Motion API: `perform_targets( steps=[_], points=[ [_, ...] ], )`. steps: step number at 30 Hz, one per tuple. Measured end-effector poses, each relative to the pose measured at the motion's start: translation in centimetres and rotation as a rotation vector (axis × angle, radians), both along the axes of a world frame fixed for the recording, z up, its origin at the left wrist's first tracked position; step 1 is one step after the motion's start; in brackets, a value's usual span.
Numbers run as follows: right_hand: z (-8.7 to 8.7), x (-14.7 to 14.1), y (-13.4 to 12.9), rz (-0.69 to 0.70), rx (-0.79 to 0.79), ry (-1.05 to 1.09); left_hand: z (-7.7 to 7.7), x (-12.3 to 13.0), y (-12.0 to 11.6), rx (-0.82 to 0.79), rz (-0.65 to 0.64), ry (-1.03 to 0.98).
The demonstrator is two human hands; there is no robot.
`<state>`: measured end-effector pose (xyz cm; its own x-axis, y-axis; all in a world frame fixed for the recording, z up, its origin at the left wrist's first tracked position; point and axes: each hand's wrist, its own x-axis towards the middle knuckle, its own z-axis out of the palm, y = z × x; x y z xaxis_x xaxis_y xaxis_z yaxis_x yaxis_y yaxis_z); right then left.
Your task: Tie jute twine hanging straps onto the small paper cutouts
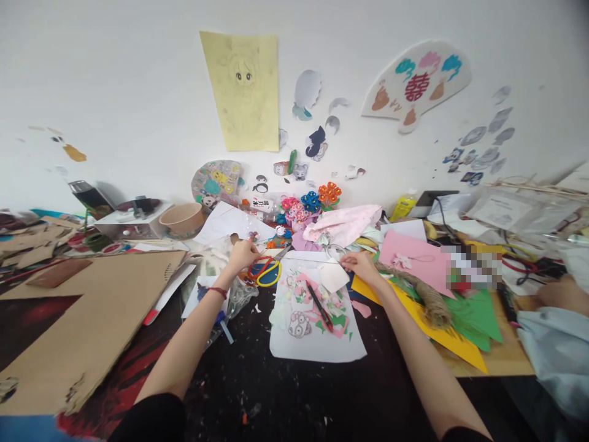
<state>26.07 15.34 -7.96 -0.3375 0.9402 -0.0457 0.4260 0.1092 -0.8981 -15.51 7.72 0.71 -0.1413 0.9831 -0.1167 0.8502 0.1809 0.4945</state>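
Observation:
My left hand (243, 255) is at the back of the desk, its fingers pinched together; anything between them is too small to make out. Just right of it lie scissors with red and yellow handles (269, 274). My right hand (361, 264) is beside the top right corner of a white sheet (317, 351), fingers curled and thumb close to them; what they grip does not show. On the sheet are pink and green paper scraps (339, 321), a dark pen (319, 306), a cut-out drawn face (300, 324) and a small white paper piece (333, 277).
Brown cardboard (101, 307) covers the left side. Pipe-cleaner flowers (310, 201) and a pink cloth (345, 226) are at the back. To the right lie yellow paper (427, 322), green paper (478, 316) and a rope roll (435, 307). Another person's sleeve (552, 350) shows at far right.

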Motion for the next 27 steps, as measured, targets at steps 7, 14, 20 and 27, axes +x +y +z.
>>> perform_targets(
  steps=[7, 14, 20, 27],
  points=[
    [2.7, 0.1, -2.0, -0.181, 0.143, 0.262, 2.2, 0.9, -2.5, 0.155, 0.030, -0.261],
    [6.7, -0.1, -5.6, -0.473, 0.381, 0.736, 7.4, 4.6, -8.0, 0.579, 0.068, -0.852],
    [8.8, -1.5, -9.5, -0.490, 0.403, 0.827, 10.5, 9.1, -12.7, 0.650, -0.047, -1.416],
    [12.0, -4.2, -14.8, -0.162, 0.341, 0.508, 13.3, 13.6, -13.7, 0.562, -0.286, -1.597]
  ],
)
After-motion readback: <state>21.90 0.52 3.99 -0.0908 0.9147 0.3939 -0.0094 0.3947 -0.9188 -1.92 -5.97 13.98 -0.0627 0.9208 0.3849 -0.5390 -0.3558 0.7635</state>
